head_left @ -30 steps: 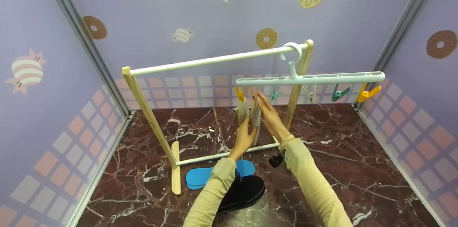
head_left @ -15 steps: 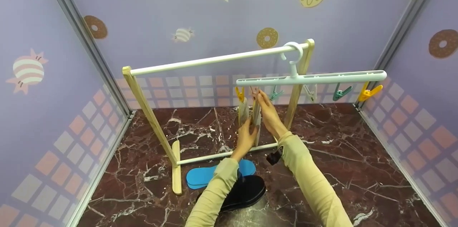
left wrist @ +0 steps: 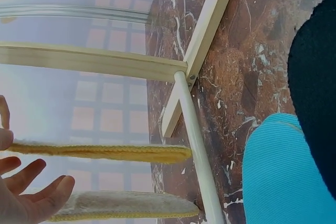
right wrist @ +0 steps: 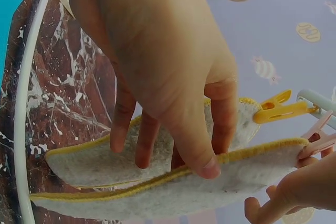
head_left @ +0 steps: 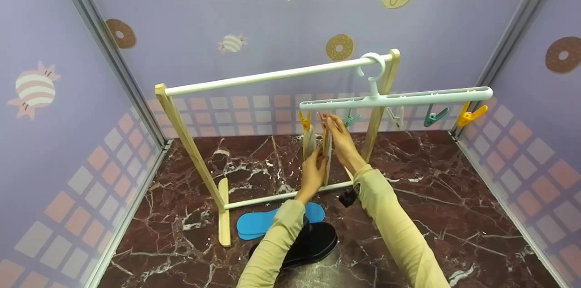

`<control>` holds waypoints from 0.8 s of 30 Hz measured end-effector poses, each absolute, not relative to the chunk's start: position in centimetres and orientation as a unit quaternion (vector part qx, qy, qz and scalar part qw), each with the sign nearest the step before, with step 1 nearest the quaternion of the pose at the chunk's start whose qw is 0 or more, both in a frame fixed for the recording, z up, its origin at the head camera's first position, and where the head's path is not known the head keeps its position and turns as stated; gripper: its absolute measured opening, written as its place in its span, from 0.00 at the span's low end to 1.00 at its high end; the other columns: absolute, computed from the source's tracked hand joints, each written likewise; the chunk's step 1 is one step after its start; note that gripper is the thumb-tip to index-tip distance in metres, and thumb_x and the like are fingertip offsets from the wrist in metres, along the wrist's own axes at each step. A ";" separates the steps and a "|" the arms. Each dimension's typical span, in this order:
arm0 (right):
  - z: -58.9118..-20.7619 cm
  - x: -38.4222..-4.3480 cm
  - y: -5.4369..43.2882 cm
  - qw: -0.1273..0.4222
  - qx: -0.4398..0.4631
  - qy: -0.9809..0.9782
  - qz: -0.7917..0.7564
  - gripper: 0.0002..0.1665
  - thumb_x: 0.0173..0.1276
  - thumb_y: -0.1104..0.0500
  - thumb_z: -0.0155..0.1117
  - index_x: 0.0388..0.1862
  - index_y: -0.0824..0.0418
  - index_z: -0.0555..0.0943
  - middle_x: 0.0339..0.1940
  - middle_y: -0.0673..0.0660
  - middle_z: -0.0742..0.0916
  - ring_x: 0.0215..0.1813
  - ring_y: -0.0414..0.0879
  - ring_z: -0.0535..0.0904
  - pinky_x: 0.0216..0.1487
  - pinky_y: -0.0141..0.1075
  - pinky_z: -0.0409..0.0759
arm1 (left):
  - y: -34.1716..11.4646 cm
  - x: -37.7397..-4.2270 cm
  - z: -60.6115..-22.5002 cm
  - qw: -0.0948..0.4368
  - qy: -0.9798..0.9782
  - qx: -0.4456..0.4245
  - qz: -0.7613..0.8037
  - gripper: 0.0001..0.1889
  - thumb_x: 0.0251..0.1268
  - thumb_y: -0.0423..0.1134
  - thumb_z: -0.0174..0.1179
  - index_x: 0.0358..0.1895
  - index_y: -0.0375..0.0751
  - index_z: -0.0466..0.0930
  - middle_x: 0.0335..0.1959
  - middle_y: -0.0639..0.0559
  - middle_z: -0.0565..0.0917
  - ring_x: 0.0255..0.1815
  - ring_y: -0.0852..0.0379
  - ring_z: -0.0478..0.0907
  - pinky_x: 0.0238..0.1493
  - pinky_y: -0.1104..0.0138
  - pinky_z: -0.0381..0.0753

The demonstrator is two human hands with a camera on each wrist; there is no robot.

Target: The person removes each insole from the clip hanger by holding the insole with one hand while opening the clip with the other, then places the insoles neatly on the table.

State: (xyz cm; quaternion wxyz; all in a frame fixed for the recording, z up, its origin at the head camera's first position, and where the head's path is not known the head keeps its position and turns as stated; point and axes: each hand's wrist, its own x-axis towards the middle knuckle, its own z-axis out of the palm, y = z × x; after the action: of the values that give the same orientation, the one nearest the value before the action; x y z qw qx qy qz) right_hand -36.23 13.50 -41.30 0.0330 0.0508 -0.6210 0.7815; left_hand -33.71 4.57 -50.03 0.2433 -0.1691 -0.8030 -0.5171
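My left hand (head_left: 312,174) pinches a grey-white insole (right wrist: 252,177) with a yellow stitched edge between thumb and fingers. My right hand (head_left: 345,142) holds the pink clip (right wrist: 317,132) at the insole's top end; its fingers partly hide whether the clip bites the insole. A matching insole (right wrist: 105,169) hangs beside it from a yellow clip (head_left: 304,121). Both clips are on the left part of a pale hanger (head_left: 408,99), hooked over the rack's top bar (head_left: 272,77). In the left wrist view, left-hand fingers (left wrist: 58,188) show at the left edge near both insoles.
More clips hang along the hanger: a teal clip (head_left: 351,118), a white clip (head_left: 396,119), a green clip (head_left: 435,116) and an orange clip (head_left: 472,116). Blue insoles (head_left: 254,223) and black footwear (head_left: 313,242) lie on the marbled floor by the rack's lower bar (head_left: 258,201).
Both hands stay on the same insole and clip, with slight shifts. The hanger's right end has risen a little and its left end has dipped slightly.
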 end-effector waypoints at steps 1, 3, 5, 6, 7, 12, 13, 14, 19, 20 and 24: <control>-41.3 -36.3 13.5 0.034 0.050 -0.623 0.780 0.19 0.71 0.56 0.42 0.58 0.62 0.64 0.63 0.62 0.68 0.68 0.54 0.59 0.69 0.45 0.51 | 4.6 -33.7 -50.0 0.241 -0.804 -0.167 -0.518 0.17 0.62 0.31 0.52 0.53 0.30 0.71 0.43 0.36 0.81 0.42 0.48 0.81 0.44 0.67 0.78; -41.3 -36.2 13.4 0.035 0.050 -0.626 0.778 0.19 0.71 0.56 0.42 0.58 0.62 0.64 0.62 0.63 0.69 0.67 0.54 0.60 0.69 0.45 0.53 | 4.6 -33.7 -50.0 0.243 -0.803 -0.165 -0.519 0.16 0.62 0.32 0.52 0.52 0.30 0.71 0.43 0.36 0.81 0.42 0.47 0.81 0.43 0.66 0.79; -41.3 -36.3 13.4 0.037 0.051 -0.630 0.774 0.19 0.71 0.57 0.43 0.57 0.63 0.64 0.62 0.64 0.70 0.67 0.55 0.62 0.68 0.45 0.55 | 4.7 -33.7 -50.1 0.245 -0.804 -0.162 -0.517 0.15 0.62 0.32 0.52 0.51 0.31 0.72 0.42 0.36 0.82 0.41 0.48 0.81 0.42 0.65 0.80; -41.3 -36.3 13.4 0.038 0.052 -0.631 0.773 0.18 0.71 0.57 0.44 0.57 0.63 0.64 0.62 0.64 0.70 0.66 0.55 0.62 0.68 0.45 0.55 | 4.7 -33.7 -50.1 0.247 -0.805 -0.160 -0.515 0.14 0.62 0.32 0.52 0.50 0.31 0.73 0.41 0.37 0.82 0.41 0.48 0.81 0.42 0.65 0.80; -41.3 -36.3 13.4 0.040 0.052 -0.632 0.772 0.18 0.70 0.58 0.44 0.56 0.63 0.65 0.62 0.64 0.70 0.66 0.55 0.63 0.68 0.45 0.55 | 4.8 -33.7 -50.1 0.249 -0.806 -0.158 -0.513 0.13 0.62 0.32 0.52 0.49 0.31 0.73 0.40 0.37 0.82 0.40 0.48 0.82 0.41 0.64 0.80; -41.3 -36.4 13.4 0.047 0.065 -0.634 0.769 0.16 0.70 0.59 0.46 0.54 0.62 0.65 0.63 0.66 0.70 0.66 0.55 0.64 0.69 0.43 0.54 | 5.1 -33.8 -50.2 0.261 -0.813 -0.149 -0.499 0.11 0.62 0.32 0.51 0.47 0.34 0.74 0.37 0.38 0.83 0.38 0.49 0.82 0.38 0.64 0.80; -41.3 -36.5 13.4 0.049 0.067 -0.633 0.769 0.15 0.69 0.59 0.46 0.54 0.62 0.65 0.63 0.66 0.70 0.65 0.55 0.64 0.69 0.43 0.54 | 5.1 -33.8 -50.2 0.264 -0.813 -0.148 -0.498 0.10 0.62 0.32 0.51 0.46 0.34 0.75 0.36 0.39 0.84 0.36 0.49 0.82 0.37 0.65 0.80; -41.2 -36.5 13.4 0.051 0.069 -0.632 0.770 0.15 0.69 0.59 0.47 0.53 0.62 0.65 0.63 0.67 0.70 0.65 0.55 0.65 0.69 0.43 0.54 | 5.1 -33.8 -50.2 0.267 -0.813 -0.148 -0.495 0.09 0.62 0.31 0.51 0.44 0.34 0.75 0.34 0.39 0.84 0.34 0.50 0.82 0.35 0.65 0.80; -41.2 -36.7 13.4 0.061 0.084 -0.641 0.760 0.18 0.69 0.59 0.47 0.56 0.62 0.66 0.63 0.65 0.70 0.65 0.54 0.65 0.68 0.41 0.57 | 5.1 -33.7 -50.3 0.289 -0.814 -0.159 -0.478 0.05 0.63 0.30 0.50 0.36 0.34 0.75 0.22 0.43 0.82 0.21 0.58 0.76 0.22 0.71 0.73; -41.2 -36.7 13.4 0.062 0.085 -0.649 0.754 0.19 0.69 0.58 0.47 0.57 0.62 0.65 0.64 0.64 0.70 0.66 0.54 0.65 0.68 0.41 0.57 | 5.1 -33.7 -50.2 0.291 -0.816 -0.161 -0.472 0.05 0.63 0.31 0.49 0.34 0.34 0.75 0.19 0.44 0.80 0.18 0.60 0.72 0.20 0.73 0.70; -40.9 -36.8 13.4 0.058 0.086 -0.685 0.721 0.23 0.71 0.55 0.42 0.63 0.62 0.62 0.65 0.61 0.69 0.65 0.53 0.64 0.67 0.40 0.59 | 5.2 -33.5 -50.1 0.289 -0.836 -0.149 -0.442 0.06 0.63 0.32 0.49 0.29 0.38 0.74 0.12 0.50 0.72 0.13 0.65 0.60 0.14 0.75 0.57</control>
State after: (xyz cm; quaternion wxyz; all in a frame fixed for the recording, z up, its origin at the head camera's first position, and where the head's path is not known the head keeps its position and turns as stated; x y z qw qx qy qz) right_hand -36.81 13.36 -40.90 0.0579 0.0861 -0.6852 0.7209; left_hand -33.47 5.22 -50.13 0.2887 -0.1493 -0.8358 -0.4425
